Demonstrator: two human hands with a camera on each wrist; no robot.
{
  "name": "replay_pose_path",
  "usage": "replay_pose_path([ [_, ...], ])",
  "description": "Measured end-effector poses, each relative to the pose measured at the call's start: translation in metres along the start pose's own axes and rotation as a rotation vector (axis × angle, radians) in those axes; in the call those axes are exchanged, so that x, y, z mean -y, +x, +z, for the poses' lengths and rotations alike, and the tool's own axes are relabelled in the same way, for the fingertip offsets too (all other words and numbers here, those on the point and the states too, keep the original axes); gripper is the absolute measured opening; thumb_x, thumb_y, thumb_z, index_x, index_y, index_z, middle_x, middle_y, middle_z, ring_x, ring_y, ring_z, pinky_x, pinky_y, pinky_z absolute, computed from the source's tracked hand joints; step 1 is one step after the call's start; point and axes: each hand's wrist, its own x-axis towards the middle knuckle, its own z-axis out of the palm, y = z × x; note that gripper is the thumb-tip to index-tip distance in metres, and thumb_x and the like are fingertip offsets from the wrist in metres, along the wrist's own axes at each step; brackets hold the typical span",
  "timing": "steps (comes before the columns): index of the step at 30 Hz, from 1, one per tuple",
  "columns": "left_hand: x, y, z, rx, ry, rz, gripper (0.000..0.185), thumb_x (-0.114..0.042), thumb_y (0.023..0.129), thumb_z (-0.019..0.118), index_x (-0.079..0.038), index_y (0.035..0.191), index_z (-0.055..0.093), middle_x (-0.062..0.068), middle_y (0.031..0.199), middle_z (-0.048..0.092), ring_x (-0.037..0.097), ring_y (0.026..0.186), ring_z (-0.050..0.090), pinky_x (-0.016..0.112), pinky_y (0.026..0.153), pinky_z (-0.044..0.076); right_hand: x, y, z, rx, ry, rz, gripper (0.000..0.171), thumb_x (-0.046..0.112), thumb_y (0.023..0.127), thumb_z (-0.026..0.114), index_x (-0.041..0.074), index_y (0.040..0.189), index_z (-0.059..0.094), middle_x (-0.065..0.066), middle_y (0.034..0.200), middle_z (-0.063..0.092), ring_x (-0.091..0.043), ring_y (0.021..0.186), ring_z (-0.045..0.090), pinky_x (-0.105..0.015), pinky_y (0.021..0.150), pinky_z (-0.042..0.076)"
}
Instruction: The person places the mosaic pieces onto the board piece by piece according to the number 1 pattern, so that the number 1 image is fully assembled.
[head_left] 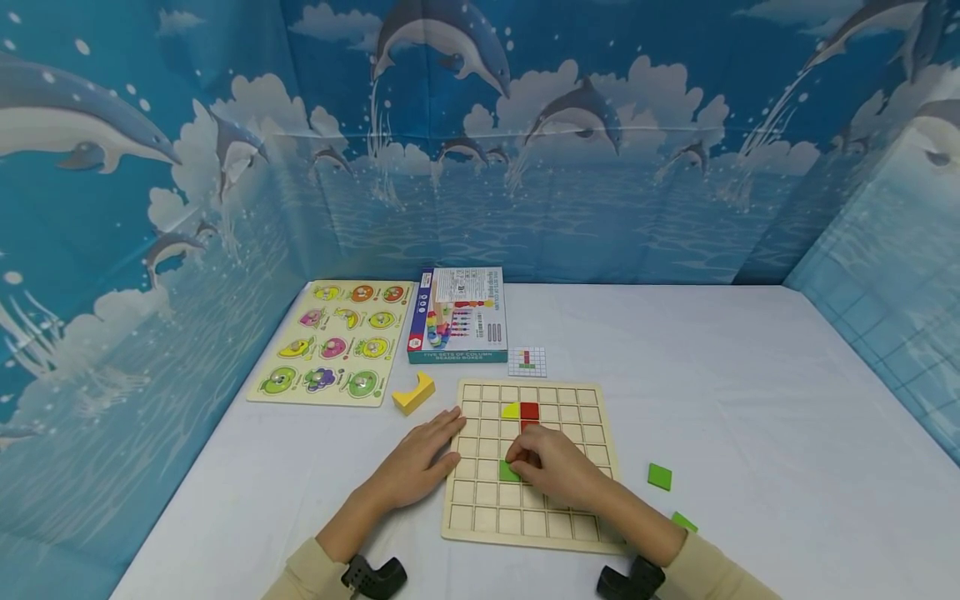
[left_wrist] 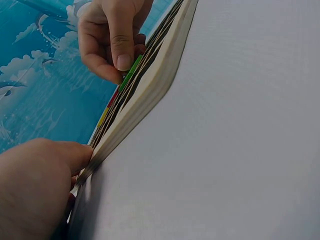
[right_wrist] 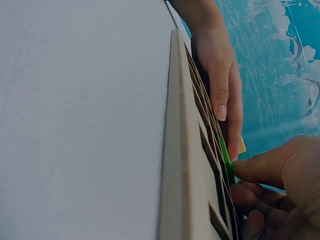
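Your right hand (head_left: 551,467) pinches the green tile (head_left: 508,472) on the grid board (head_left: 480,517), directly under its fingertips; your left hand (head_left: 420,462) lies flat, fingers straight, against the board's left edge.

The box (head_left: 457,315) reads "FIVE SETS OF COLUMN BEADING BOXES" (faintly).

The flat wooden grid board (head_left: 534,508) is pale beige with thin darker lines making squares. On it lie a red square tile (head_left: 529,410), a yellow-green triangular tile (head_left: 512,410) and a green square tile (head_left: 507,472). The bench (head_left: 750,400) is white. The curved wooden block (head_left: 413,393) is yellow. The backdrop cloth (head_left: 600,167) is blue with grey dolphins and white clouds.
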Motion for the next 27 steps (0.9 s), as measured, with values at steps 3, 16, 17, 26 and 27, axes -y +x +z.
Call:
replay_pose_path([
  [3, 0.0, 0.0, 0.0, 0.001, 0.001, -0.002, 0.054, -0.033, 0.103, 0.046, -0.012, 0.152, 0.035, 0.0, 0.16, 0.025, 0.017, 0.146, 0.019, 0.045, 0.117, 0.02, 0.0, -0.002, -0.002, 0.01, 0.019, 0.014, 0.005, 0.008, 0.089, 0.071, 0.012, 0.088, 0.07, 0.011, 0.081, 0.055, -0.004, 0.071, 0.052, -0.022, 0.062, 0.049],
  [16, 0.0, 0.0, 0.0, -0.007, 0.005, 0.009, 0.054, -0.032, 0.103, 0.046, -0.012, 0.152, 0.036, 0.001, 0.16, 0.026, 0.018, 0.146, 0.02, 0.046, 0.117, 0.02, -0.008, -0.014, -0.018, 0.018, 0.083, 0.048, 0.008, 0.017, 0.094, 0.067, 0.01, 0.09, 0.07, 0.01, 0.082, 0.06, -0.006, 0.072, 0.054, -0.023, 0.062, 0.049],
  [17, 0.0, 0.0, 0.0, -0.006, 0.005, 0.008, 0.054, -0.033, 0.103, 0.046, -0.012, 0.152, 0.036, 0.001, 0.16, 0.026, 0.017, 0.146, 0.02, 0.046, 0.117, 0.02, -0.008, -0.015, -0.02, 0.017, 0.087, 0.051, 0.008, 0.017, 0.094, 0.067, 0.011, 0.091, 0.07, 0.01, 0.083, 0.06, -0.006, 0.072, 0.054, -0.024, 0.062, 0.049],
  [26, 0.0, 0.0, 0.001, -0.005, 0.01, 0.005, 0.054, -0.033, 0.103, 0.046, -0.011, 0.152, 0.036, 0.001, 0.16, 0.026, 0.018, 0.146, 0.02, 0.045, 0.117, 0.02, -0.016, -0.026, -0.035, -0.011, 0.106, 0.062, 0.004, 0.012, 0.093, 0.067, 0.011, 0.092, 0.071, 0.009, 0.083, 0.061, -0.007, 0.071, 0.053, -0.023, 0.061, 0.049],
  [27, 0.0, 0.0, 0.0, -0.003, 0.009, 0.003, 0.055, -0.033, 0.103, 0.046, -0.012, 0.152, 0.035, 0.0, 0.16, 0.026, 0.018, 0.146, 0.02, 0.045, 0.117, 0.02, -0.017, -0.028, -0.037, -0.016, 0.108, 0.062, 0.004, 0.012, 0.093, 0.067, 0.011, 0.092, 0.071, 0.008, 0.083, 0.061, -0.007, 0.07, 0.053, -0.024, 0.061, 0.049],
])
